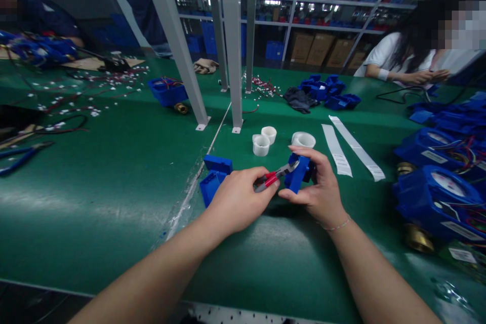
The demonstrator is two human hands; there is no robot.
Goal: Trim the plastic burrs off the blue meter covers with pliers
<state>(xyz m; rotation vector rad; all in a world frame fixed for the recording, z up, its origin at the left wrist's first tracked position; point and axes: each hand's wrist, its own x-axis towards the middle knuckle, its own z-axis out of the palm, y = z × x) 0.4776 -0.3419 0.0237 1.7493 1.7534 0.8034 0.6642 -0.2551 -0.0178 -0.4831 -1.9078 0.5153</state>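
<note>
My left hand is closed around the red and grey handles of a pair of cutting pliers. The jaws of the pliers touch the edge of a blue plastic part. That part sits between the thumb and fingers of my right hand, held above the bench. Just beyond my left hand lie other blue plastic pieces, partly hidden by it. Beyond my right hand stand several rolls of clear tape.
Grey metal posts rise from the green bench. At right are blue meters with brass fittings and two label strips. Blue-handled pliers lie at left. A co-worker sits across at right, another person at far left.
</note>
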